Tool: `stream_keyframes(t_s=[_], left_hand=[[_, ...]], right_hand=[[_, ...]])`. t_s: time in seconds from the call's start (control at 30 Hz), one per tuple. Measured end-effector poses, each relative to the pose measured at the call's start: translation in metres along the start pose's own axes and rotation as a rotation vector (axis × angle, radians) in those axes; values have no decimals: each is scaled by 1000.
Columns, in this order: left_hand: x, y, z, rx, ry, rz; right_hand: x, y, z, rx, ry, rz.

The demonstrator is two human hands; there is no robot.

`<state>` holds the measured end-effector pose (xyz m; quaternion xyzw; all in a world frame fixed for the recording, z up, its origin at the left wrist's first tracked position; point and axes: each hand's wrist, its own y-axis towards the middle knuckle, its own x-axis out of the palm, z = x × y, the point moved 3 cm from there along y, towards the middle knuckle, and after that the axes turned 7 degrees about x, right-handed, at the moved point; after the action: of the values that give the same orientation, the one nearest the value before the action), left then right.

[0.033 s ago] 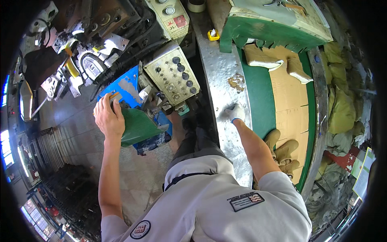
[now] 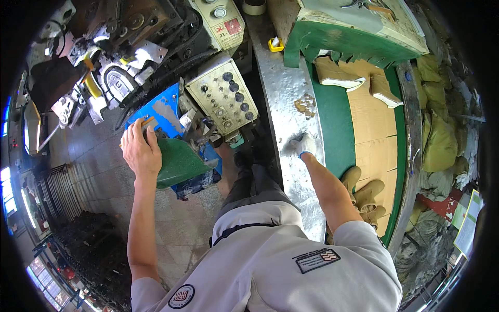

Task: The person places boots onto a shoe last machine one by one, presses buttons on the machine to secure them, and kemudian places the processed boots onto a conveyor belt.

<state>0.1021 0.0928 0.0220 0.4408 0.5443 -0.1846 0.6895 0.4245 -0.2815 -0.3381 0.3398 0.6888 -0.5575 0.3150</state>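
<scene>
My left hand (image 2: 140, 148), bare, is at the edge of a green curved panel (image 2: 179, 164) beside the machine. Its fingers are curled round a thin orange-brown stick (image 2: 148, 121), most of which they hide. My right hand (image 2: 305, 144) wears a white knit glove with a blue cuff and rests on the scuffed metal ledge (image 2: 291, 83) of the bench. Its fingers point away from me and are mostly hidden, with a dark patch by them. Tan shoe uppers with pale soles (image 2: 338, 75) lie at the far end of the bench, and more tan boots (image 2: 369, 195) stand near my right forearm.
A press machine with a shoe-shaped metal form (image 2: 119, 83) is at far left. Beside it sits a control box (image 2: 222, 96) with dark knobs. A small yellow container (image 2: 275, 44) stands on the ledge. Cardboard (image 2: 375, 130) covers part of the green bench top.
</scene>
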Motion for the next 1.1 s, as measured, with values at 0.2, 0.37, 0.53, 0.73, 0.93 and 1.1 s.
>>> stream_keyframes(t_s=[0.2,0.37,0.53,0.73,0.93,1.1], left_hand=[[-2,-2,-1,-4,-10,7],[0,-13,0,-20,-17,-25],[7,-18,11,-6,-56,-56],[12,-44,23,-10,-33,-38],[29,-61,40,-1,-43,-81],[32,-74,54,-8,-47,-114]], right_hand=[[-1,-3,0,-40,20,40],[0,-9,-8,-15,18,27],[3,-3,-1,15,31,51],[-12,-11,-13,17,17,26],[-12,5,-3,-17,46,-6],[-51,81,2,291,781,-231]])
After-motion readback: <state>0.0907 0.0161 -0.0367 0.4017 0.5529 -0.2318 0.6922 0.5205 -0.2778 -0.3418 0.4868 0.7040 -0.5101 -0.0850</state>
